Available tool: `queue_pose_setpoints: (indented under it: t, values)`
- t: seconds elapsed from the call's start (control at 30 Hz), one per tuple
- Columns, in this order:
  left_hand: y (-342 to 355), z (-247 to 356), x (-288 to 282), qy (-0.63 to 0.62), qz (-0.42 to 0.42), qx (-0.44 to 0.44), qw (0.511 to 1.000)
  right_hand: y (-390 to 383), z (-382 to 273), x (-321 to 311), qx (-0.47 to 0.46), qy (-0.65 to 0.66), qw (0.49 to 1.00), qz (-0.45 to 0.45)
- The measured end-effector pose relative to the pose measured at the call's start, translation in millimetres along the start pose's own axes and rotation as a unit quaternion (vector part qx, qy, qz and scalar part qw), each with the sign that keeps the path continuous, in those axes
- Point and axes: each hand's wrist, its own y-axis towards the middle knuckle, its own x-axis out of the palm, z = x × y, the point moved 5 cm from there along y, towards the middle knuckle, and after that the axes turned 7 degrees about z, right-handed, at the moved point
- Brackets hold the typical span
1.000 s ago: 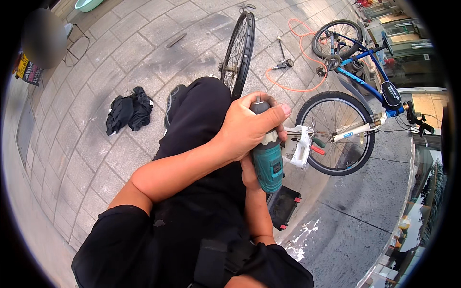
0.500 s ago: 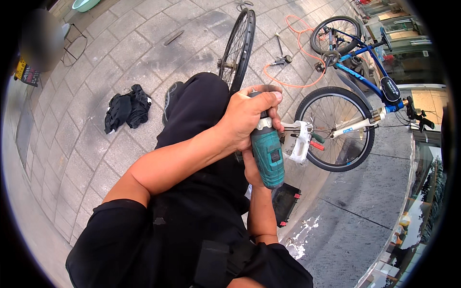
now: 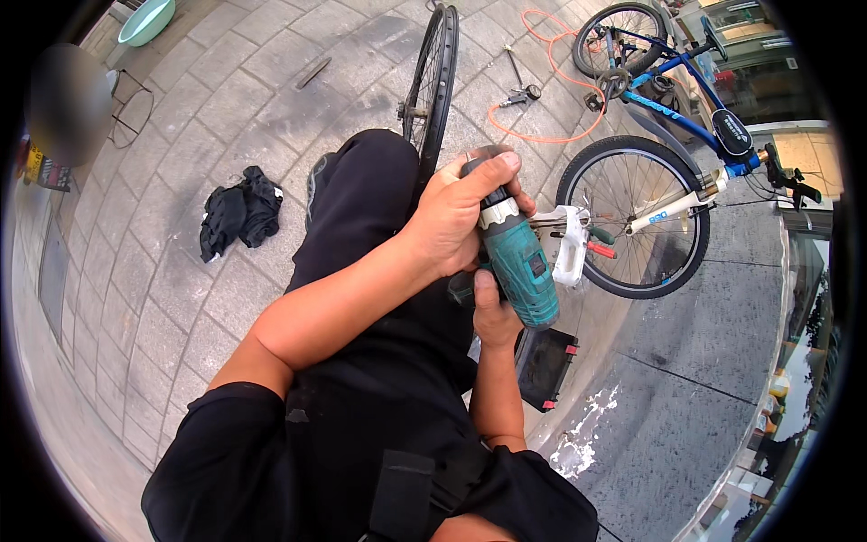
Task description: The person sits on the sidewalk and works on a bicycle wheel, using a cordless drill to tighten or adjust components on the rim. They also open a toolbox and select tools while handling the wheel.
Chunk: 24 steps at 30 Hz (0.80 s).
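My left hand (image 3: pixel 456 208) wraps round the chuck end of a teal-and-black cordless drill (image 3: pixel 525 275), its thumb lying across the top. Below it, my right hand (image 3: pixel 492 307) is closed on the drill's handle, largely hidden behind the tool body. Just right of the drill is a white plastic object (image 3: pixel 569 248), near red and green tool handles (image 3: pixel 603 248). A loose bicycle wheel (image 3: pixel 442 77) stands beyond my bent knee (image 3: pixel 366 181).
A blue bicycle (image 3: pixel 668 108) lies on the right beside an orange hose (image 3: pixel 542 135) and a gauge (image 3: pixel 528 93). Black cloth (image 3: pixel 239 212) lies left on the pavers. An open black case (image 3: pixel 545 366) is below right; a basin (image 3: pixel 147 20) and blurred person (image 3: pixel 68 99) are upper left.
Both hands and the drill have shifted upward; the drill is more tilted, and more of my right hand now shows beneath it. The surrounding view has shifted slightly.
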Motion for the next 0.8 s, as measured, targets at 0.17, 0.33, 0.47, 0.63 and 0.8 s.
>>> queue_pose_setpoints:
  t: [0.17, 0.33, 0.47, 0.63, 0.8]
  values:
    - [0, -3, 2, 0.023, -0.032, -0.036, 0.999, -5, -4, -1, 0.090, 0.051, 0.993, 0.054]
    - [-2, 3, -5, 0.070, -0.089, 0.022, 0.993, 5, -6, -1, 0.119, 0.148, 0.981, 0.042]
    - [20, 54, -41, 0.192, 0.018, 0.209, 0.959, 17, 8, -5, 0.145, 0.180, 0.972, 0.029]
    - [90, 101, -56, 0.585, 0.151, 0.304, 0.737, 22, 10, -12, 0.145, 0.197, 0.969, -0.007]
    - [141, 86, -77, 0.639, 0.112, 0.095, 0.755, 33, 4, -15, 0.134, 0.215, 0.967, -0.011]
